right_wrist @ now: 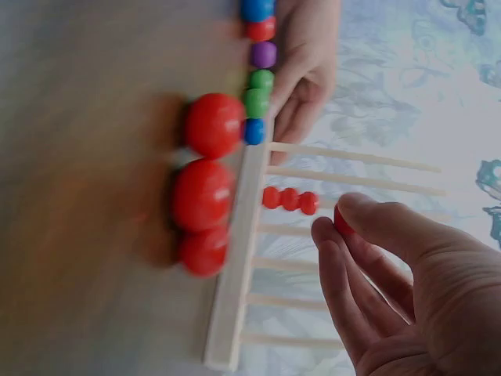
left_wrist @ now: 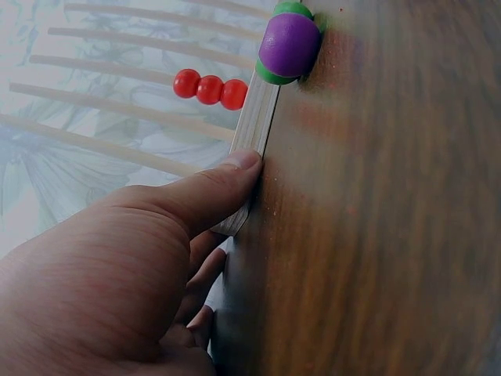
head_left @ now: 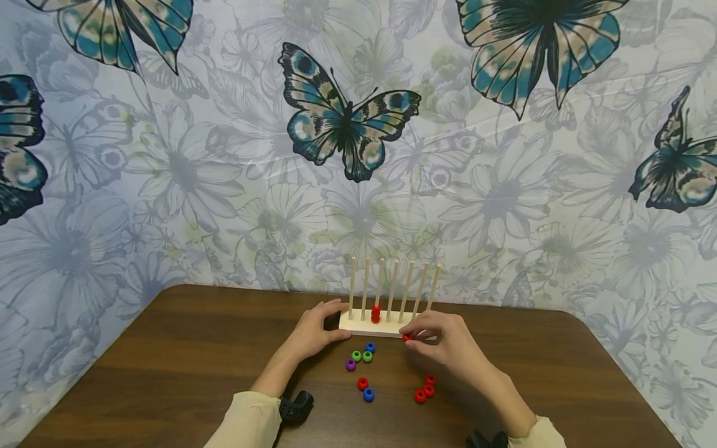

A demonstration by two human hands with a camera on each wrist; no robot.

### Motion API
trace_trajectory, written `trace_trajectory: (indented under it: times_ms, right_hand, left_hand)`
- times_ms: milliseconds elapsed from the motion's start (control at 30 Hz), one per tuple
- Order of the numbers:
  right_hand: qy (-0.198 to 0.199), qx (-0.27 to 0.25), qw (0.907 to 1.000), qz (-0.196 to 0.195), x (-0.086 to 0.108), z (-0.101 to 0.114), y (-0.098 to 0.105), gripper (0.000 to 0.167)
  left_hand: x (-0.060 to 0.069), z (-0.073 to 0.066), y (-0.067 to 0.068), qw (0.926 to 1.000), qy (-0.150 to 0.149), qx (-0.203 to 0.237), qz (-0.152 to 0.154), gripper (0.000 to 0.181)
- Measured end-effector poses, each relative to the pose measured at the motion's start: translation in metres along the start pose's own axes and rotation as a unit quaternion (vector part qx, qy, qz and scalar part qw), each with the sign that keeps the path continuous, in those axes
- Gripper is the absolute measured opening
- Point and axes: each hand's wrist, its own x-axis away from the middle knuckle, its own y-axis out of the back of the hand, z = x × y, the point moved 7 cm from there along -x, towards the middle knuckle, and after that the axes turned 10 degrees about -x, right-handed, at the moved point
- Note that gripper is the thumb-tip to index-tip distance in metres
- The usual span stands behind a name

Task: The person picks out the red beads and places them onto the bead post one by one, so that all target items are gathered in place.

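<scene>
A pale wooden peg rack (head_left: 358, 326) with several upright pegs stands near the table's far edge. My left hand (head_left: 315, 327) grips its left end; the thumb (left_wrist: 223, 184) lies on the front edge of the base, with other fingers behind. Three red beads (left_wrist: 209, 90) are stacked on one peg, third from the left. Between thumb and fingertips, my right hand (head_left: 450, 342) pinches another red bead (right_wrist: 341, 222), in front of the rack's right part in the head view. The fingers partly hide that bead.
Loose beads lie in front of the rack: a blue bead (head_left: 370, 347), two green beads (head_left: 367, 356), a purple bead (head_left: 350, 364), then a red bead (head_left: 363, 384) beside another blue one. Three red beads (head_left: 428, 391) sit to the right. A patterned butterfly cloth (head_left: 358, 218) hangs behind the table.
</scene>
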Motion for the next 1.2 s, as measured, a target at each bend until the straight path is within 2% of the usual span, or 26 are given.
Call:
trace_trajectory:
  times_ms: [200, 433, 567, 733, 833, 933, 1067, 1200]
  right_hand:
    - [0.006, 0.019, 0.9990, -0.039, -0.020, 0.014, 0.001, 0.026]
    - [-0.020, 0.036, 0.9956, -0.084, -0.046, 0.031, 0.007, 0.025]
    - [0.009, 0.027, 0.9906, -0.134, -0.065, 0.046, 0.015, 0.023]
    - [0.058, 0.008, 0.9786, -0.197, -0.087, 0.062, 0.024, 0.022]
    - [0.075, 0.019, 0.9723, -0.221, -0.096, 0.068, 0.027, 0.021]
    - [0.074, 0.060, 0.9696, -0.225, -0.102, 0.066, 0.025, 0.020]
    - [0.062, 0.106, 0.9704, -0.208, -0.106, 0.057, 0.017, 0.019]
    - [0.061, 0.121, 0.9699, -0.202, -0.107, 0.053, 0.014, 0.019]
  left_hand:
    - [0.000, 0.000, 0.000, 1.0000, 0.002, 0.002, 0.000, 0.057]
    - [0.001, -0.003, 0.000, 1.0000, -0.005, 0.006, 0.005, 0.057]
    - [0.000, -0.002, 0.000, 1.0000, -0.002, 0.007, 0.004, 0.057]
    - [0.000, -0.001, 0.000, 1.0000, 0.001, 0.006, 0.000, 0.057]
    - [0.001, -0.001, -0.001, 1.0000, -0.002, 0.007, 0.001, 0.057]
    - [0.002, 0.000, -0.002, 1.0000, -0.003, 0.008, 0.004, 0.057]
    - [0.002, 0.000, -0.001, 1.0000, 0.000, 0.008, 0.002, 0.057]
    - [0.002, 0.000, 0.001, 1.0000, 0.001, 0.009, 0.001, 0.057]
